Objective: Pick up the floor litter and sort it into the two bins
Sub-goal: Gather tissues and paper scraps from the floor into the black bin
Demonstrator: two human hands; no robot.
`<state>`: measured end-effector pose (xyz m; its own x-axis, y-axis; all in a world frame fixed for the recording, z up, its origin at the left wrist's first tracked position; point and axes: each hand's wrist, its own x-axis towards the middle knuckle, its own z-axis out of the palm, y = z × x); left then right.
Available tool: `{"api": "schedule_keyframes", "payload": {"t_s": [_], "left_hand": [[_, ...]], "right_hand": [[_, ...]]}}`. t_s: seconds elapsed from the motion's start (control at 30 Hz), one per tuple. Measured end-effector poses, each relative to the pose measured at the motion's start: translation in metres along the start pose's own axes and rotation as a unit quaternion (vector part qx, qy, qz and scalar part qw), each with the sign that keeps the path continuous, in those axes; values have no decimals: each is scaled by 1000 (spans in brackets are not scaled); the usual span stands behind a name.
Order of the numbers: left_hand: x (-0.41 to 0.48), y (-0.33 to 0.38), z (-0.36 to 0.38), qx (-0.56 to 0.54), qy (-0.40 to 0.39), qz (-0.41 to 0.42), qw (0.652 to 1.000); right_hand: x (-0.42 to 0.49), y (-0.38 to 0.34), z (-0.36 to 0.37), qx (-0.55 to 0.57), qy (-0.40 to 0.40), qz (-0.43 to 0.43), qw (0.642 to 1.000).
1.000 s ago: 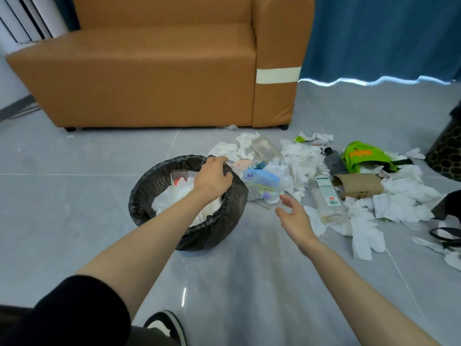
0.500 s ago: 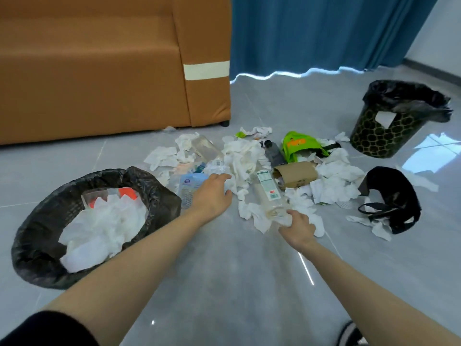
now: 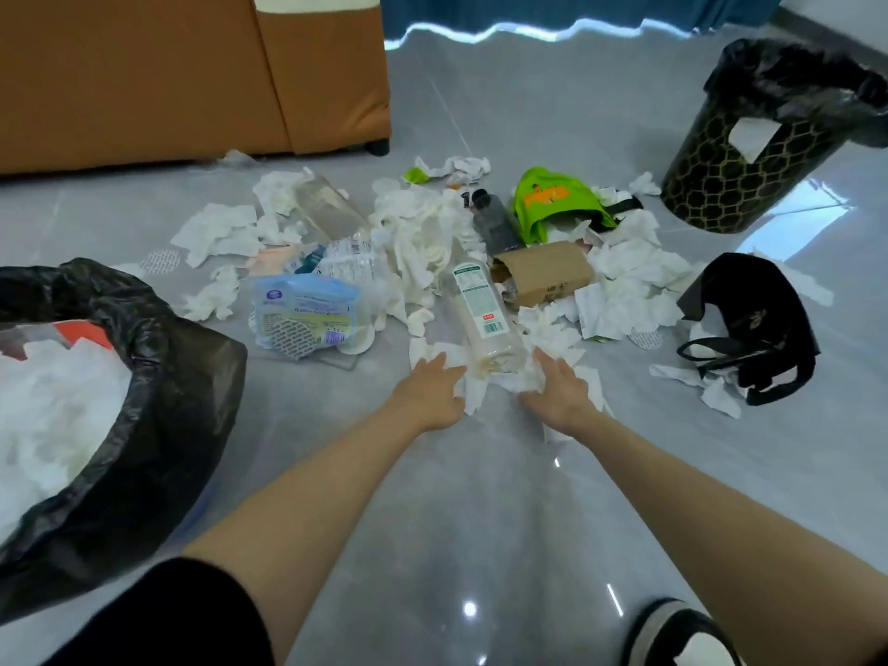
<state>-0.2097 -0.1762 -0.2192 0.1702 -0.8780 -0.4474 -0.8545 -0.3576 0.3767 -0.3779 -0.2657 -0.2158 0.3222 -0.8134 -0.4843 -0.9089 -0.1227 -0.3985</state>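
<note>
Litter lies scattered on the grey floor: crumpled white tissues (image 3: 624, 276), a clear plastic bottle (image 3: 483, 314), a dark bottle (image 3: 495, 223), a brown cardboard box (image 3: 543, 271), a blue-and-white wrapper (image 3: 307, 314) and a green bag (image 3: 552, 199). My left hand (image 3: 427, 391) and my right hand (image 3: 560, 391) rest with spread fingers on white tissues on either side of the clear bottle's near end. A black-lined bin (image 3: 158, 377) half full of tissues stands at the left. A second black patterned bin (image 3: 749, 156) stands at the far right.
A brown sofa (image 3: 192, 74) stands at the back left and a blue curtain (image 3: 528, 7) hangs behind. A black bag (image 3: 749, 324) lies on the floor at the right. My shoe (image 3: 682, 636) shows at the bottom right.
My left hand has left the left bin and come down to the tissues beside the clear bottle. My right hand has opened near the bottle's base. The view has swung right and closer.
</note>
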Motion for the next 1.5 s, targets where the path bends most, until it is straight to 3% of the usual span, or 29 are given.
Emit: {"api": "schedule_keyframes", "payload": {"t_s": [0.1, 0.27, 0.57, 0.83, 1.17, 1.33, 1.5], "left_hand": [[-3, -2, 17, 6, -21, 3, 1000], [-29, -3, 32, -16, 29, -1, 999], [-119, -22, 67, -100, 26, -70, 992], [-207, -34, 105, -183, 77, -139, 970], [-277, -57, 134, -178, 77, -177, 965], [-294, -64, 142, -186, 79, -177, 963], [-294, -47, 113, -253, 175, -185, 933]], "right_hand": [[-3, 1, 14, -29, 17, -5, 999], [-26, -10, 36, -47, 18, -38, 998], [-118, -29, 85, -42, -88, -63, 993], [-194, -42, 104, -12, -168, -76, 983], [-232, -37, 106, 75, -103, -61, 990], [-247, -47, 94, 166, -96, -5, 981], [-248, -67, 66, 224, -92, -35, 970]]}}
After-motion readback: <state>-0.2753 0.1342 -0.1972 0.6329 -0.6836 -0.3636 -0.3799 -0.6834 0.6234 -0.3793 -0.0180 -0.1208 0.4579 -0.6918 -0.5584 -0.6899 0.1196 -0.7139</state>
